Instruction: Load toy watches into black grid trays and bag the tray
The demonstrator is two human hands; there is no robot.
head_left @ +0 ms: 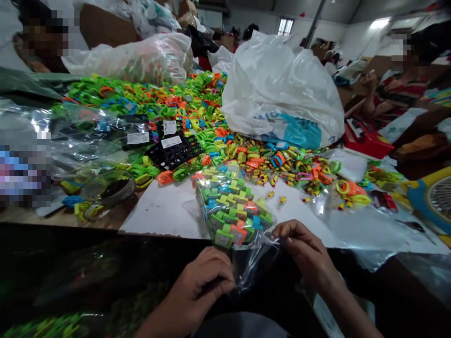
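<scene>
Pinching clear bag (251,265) w/ fingers nearly closed: L hand (207,279) & R hand (301,246); L fingertips partly hidden. Bag, w/ colored pcs (230,206), overhangs white sheet (158,206) edge. Behind, white sack (282,89) blocks part of pile (158,101); far window (284,26) blurry.

The clear, soft plastic bag (248,267) holds multicoloured, blocky plastic pieces (232,202), its filled part on the flat white tabletop sheet (158,211) and its loose end past the near edge, between the left hand (207,281) and the right hand (303,249). Behind that bag spreads a multicoloured heap of plastic loops (204,101), with a bulging white plastic sack (282,84) behind it to the right. Left of the bag lie flat black plastic trays (176,155), then a round transparent bowl (90,188); far right stands a round yellow-and-blue fan (421,204).
</scene>
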